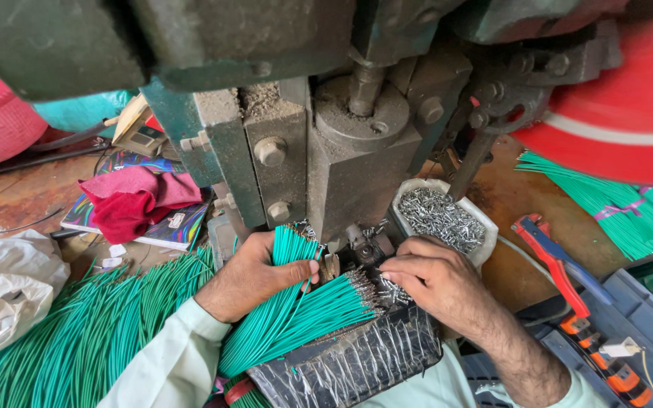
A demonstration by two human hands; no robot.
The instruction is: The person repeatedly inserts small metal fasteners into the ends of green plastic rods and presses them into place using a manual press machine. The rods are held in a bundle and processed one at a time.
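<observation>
1. Green insulated wires are gripped as a bundle (281,302) by the left hand (255,276), whose fingers (296,272) are clenched around it just below the press; the bundle's lower end is hidden behind a black tray (357,363).
2. A second fan of green wires with metal tips (334,302) lies across the tray, the tips pointing toward the right hand (436,279).
3. The right hand is held palm down beside the press die, its fingers (398,272) pinched together near small metal terminals (387,291); whether a single terminal is grasped cannot be told, since the fingertips cover the spot.
4. The grey-green press (326,151) fills the upper frame; its top is cut off and the die itself is largely hidden by both hands.
5. A white bag of loose metal terminals (440,219) stands just behind the right hand.
6. A large heap of green wires (92,332) is spread on the desk at the left, cut off by the frame edge.
7. A red cloth (134,200) lies on a booklet at the left; red-handled pliers (553,261) lie at the right, with a red wheel (629,106) partly cut off above.
</observation>
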